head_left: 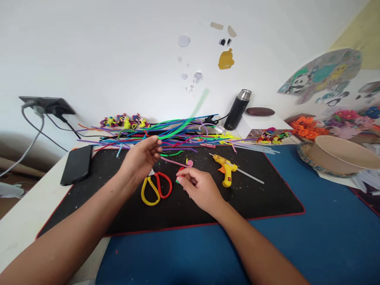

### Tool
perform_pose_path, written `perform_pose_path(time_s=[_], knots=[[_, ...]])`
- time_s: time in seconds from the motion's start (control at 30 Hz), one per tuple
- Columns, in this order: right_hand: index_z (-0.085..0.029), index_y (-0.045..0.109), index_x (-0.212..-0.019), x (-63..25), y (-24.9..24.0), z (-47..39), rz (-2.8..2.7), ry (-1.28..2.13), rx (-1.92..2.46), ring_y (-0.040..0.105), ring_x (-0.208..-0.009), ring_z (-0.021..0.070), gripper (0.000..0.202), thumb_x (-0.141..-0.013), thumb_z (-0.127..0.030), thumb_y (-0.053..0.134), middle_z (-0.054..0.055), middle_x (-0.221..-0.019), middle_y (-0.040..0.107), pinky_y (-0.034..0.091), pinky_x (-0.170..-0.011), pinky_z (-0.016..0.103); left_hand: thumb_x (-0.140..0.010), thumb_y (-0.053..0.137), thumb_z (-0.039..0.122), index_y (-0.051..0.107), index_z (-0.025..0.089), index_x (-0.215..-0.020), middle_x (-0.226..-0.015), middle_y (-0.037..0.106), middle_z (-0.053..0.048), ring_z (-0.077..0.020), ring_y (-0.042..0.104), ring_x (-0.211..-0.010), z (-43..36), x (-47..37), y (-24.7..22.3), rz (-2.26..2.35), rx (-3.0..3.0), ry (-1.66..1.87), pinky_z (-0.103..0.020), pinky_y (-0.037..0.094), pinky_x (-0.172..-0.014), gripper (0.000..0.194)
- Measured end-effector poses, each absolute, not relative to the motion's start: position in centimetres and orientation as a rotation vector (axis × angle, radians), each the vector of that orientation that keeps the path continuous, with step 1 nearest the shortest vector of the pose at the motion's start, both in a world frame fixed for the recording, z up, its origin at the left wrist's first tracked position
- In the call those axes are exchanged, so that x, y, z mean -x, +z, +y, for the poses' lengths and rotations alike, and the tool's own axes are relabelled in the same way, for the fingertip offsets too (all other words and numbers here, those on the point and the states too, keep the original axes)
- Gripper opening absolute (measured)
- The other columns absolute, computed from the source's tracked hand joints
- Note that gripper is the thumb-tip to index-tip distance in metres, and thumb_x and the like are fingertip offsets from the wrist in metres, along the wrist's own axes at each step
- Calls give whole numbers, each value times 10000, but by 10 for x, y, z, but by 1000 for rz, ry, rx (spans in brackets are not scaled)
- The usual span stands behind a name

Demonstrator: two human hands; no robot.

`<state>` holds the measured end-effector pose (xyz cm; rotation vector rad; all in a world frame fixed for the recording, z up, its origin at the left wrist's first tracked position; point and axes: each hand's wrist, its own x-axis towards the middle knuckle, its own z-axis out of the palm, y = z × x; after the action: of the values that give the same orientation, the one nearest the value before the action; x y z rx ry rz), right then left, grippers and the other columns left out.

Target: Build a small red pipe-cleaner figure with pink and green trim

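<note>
My left hand [141, 156], fingers pinched, grips a green pipe cleaner [181, 128] whose far end is blurred and points up toward the wall. My right hand [202, 188] is closed at the fingertips on a small red and green piece [180, 170], mostly hidden by the fingers. Between and below the hands lie scissors [151, 202] with one yellow and one red handle; their blades are largely covered by my left hand. Just beyond my right hand is a pink pipe cleaner [190, 163] with a coiled end. A yellow glue gun [227, 170] with a glue stick rests to the right.
Many coloured pipe cleaners [136, 136] are heaped along the wall, with small figures [127, 120] behind. A phone [77, 164] lies left, near a power socket [47, 106]. A black flask [237, 111] stands at the back; a bowl [344, 150] is at right.
</note>
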<state>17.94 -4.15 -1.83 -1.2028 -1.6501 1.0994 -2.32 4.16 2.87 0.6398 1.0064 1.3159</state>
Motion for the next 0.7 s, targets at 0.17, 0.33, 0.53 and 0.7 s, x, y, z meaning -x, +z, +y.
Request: perform_pose_path(time_s=[0.17, 0.33, 0.53, 0.7], knots=[[-206, 713, -1031, -183, -16, -35, -1370, 1283, 1149, 522, -456, 100, 262, -946, -446, 650, -32, -690, 604, 414, -449, 246, -712, 863, 289, 695, 145, -805, -774, 686, -17, -98, 579, -610, 18, -4, 23, 985, -774, 1085, -181, 424, -480, 239], [-188, 703, -998, -187, -9, -31, -1212, 1362, 1129, 489, -433, 90, 348, -907, -523, 683, -39, -650, 580, 356, -394, 229, -678, 902, 364, 706, 148, -761, -724, 666, -11, -100, 548, -588, 11, -8, 21, 1004, -885, 1001, -199, 396, -475, 304], [-193, 675, -983, -188, -9, -31, -1173, 1358, 1079, 484, -410, 90, 338, -902, -519, 705, -52, -608, 565, 328, -382, 229, -677, 905, 430, 712, 150, -716, -671, 660, -14, -101, 549, -552, 9, -10, 19, 1015, -1024, 878, -212, 396, -485, 343], [-194, 665, -936, -188, -7, -31, -1179, 1317, 1117, 471, -408, 91, 332, -904, -522, 704, -51, -594, 564, 341, -396, 238, -684, 901, 432, 724, 152, -743, -671, 678, -20, -106, 571, -544, 7, -11, 17, 1006, -1075, 812, -218, 402, -504, 336]])
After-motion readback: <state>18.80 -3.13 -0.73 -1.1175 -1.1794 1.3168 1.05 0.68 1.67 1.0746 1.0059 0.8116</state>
